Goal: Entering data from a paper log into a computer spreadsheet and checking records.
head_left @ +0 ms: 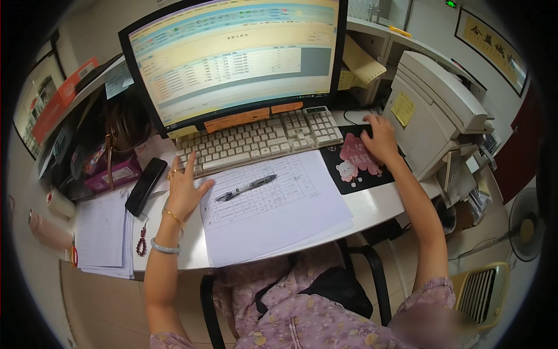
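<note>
My left hand (185,189) lies at the left end of the white keyboard (244,145), fingers spread, fingertips at its keys. It wears a ring, a gold bracelet and a pale bangle. My right hand (381,139) is curled on the dark mouse pad (349,183), which has a pink cartoon print. The grip fits a computer mouse, which is almost wholly hidden under the palm. Between my arms are sheets of paper (261,232) with a printed table. A pen (247,188) lies across them. Behind the keyboard stands a lit monitor (232,64) showing a data table.
Left of my left hand lie a black phone (145,186), a beaded strap (142,241) and a paper stack (104,232). A brown bag (119,128) sits behind them. A printer (430,110) stands close to my right hand. A fan (526,227) is at the far right.
</note>
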`<move>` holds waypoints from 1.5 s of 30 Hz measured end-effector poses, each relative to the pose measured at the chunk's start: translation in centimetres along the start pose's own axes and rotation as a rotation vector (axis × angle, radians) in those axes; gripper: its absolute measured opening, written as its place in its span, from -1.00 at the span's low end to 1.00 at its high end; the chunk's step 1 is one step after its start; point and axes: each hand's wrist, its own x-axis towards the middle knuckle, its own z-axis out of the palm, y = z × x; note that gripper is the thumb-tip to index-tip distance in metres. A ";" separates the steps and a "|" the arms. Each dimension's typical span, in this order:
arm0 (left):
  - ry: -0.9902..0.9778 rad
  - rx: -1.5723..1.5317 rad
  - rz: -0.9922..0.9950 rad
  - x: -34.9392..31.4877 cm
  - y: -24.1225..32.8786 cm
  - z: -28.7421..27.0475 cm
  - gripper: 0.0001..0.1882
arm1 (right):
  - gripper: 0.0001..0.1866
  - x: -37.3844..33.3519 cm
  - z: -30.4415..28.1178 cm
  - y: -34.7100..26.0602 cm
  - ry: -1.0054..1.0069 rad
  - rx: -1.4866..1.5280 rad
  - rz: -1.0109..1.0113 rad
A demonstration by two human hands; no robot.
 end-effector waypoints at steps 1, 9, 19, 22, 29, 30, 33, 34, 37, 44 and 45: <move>-0.014 0.000 -0.002 -0.1 -0.1 -0.1 -0.04 | -0.61 -1.2 0.0 0.6 0.001 0.001 -0.013; -0.024 -0.028 -0.004 -0.1 -0.5 0.5 -0.01 | -0.55 -3.6 0.5 2.0 -0.033 0.132 0.194; -0.059 -0.026 -0.013 0.0 -0.2 0.3 -0.04 | -0.58 -3.7 -0.1 1.3 -0.038 0.178 0.148; -0.055 -0.037 -0.014 -0.1 -0.1 0.3 -0.05 | -0.59 -3.8 0.0 1.6 -0.028 0.186 0.142; -0.053 -0.020 -0.020 0.0 -0.1 0.2 -0.05 | -0.59 -3.6 0.3 1.7 -0.028 0.174 0.116; -0.054 -0.018 -0.025 0.1 -0.2 0.2 -0.04 | -0.59 -3.6 0.3 1.7 -0.027 0.176 0.116; -0.050 -0.023 -0.027 0.0 -0.1 0.2 -0.04 | -0.58 -3.4 0.3 1.6 -0.008 0.182 0.111; -0.048 -0.032 -0.026 0.0 0.0 0.2 -0.04 | -0.59 -3.4 0.2 1.5 -0.019 0.191 0.128; -0.042 -0.025 -0.025 -0.2 0.0 0.3 -0.07 | -0.59 -3.4 0.3 1.6 -0.030 0.212 0.121; -0.067 -0.042 -0.038 -0.2 0.2 0.0 -0.10 | -0.58 -3.3 -0.2 1.0 -0.062 0.231 0.126; -0.067 -0.041 -0.038 -0.2 0.2 0.0 -0.10 | -0.58 -3.2 -0.2 1.0 -0.059 0.229 0.130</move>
